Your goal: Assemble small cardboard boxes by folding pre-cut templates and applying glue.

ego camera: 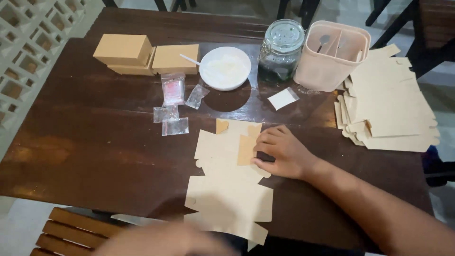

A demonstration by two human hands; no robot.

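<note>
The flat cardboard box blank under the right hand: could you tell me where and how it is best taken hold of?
Probably by the near-left edge of the flat cardboard box blank, coming from the left. It lies flat on the wooden table, the right hand pins its far right flap, and that edge is free.

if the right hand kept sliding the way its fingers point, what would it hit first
The right hand points left across the flat cardboard cutout; it would probably first meet the folded-up flap at its fingertips.
</note>
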